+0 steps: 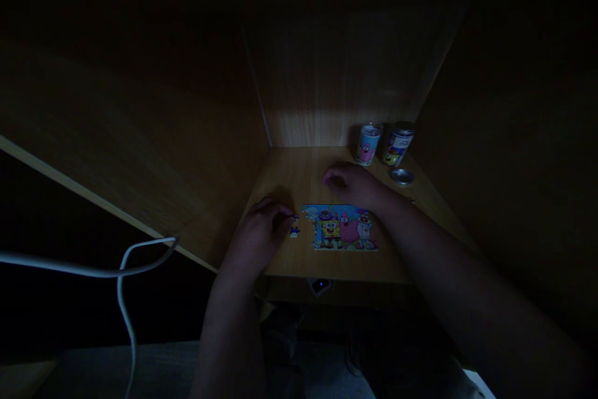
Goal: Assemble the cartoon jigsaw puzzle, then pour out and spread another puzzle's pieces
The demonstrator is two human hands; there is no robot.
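Note:
On the wooden tabletop lies a mostly joined cartoon jigsaw puzzle (346,229), its left side uneven with gaps. Just left of it, my left hand (267,226) is closed in a pinch at a small puzzle piece by its fingertips. Another loose puzzle piece (294,231), blue and white, lies right below those fingertips, apart from the joined part. My right hand (350,182) hovers over the puzzle's upper edge with its fingers curled inward; whether anything is inside them is hidden. Dim light blurs small details.
A clear-topped cartoon can (368,145) and a second lidded can (398,145) stand at the back right. A round metal lid (402,177) lies before them. Wooden panels enclose the desk on the sides and back. A white cable (124,271) hangs at the left.

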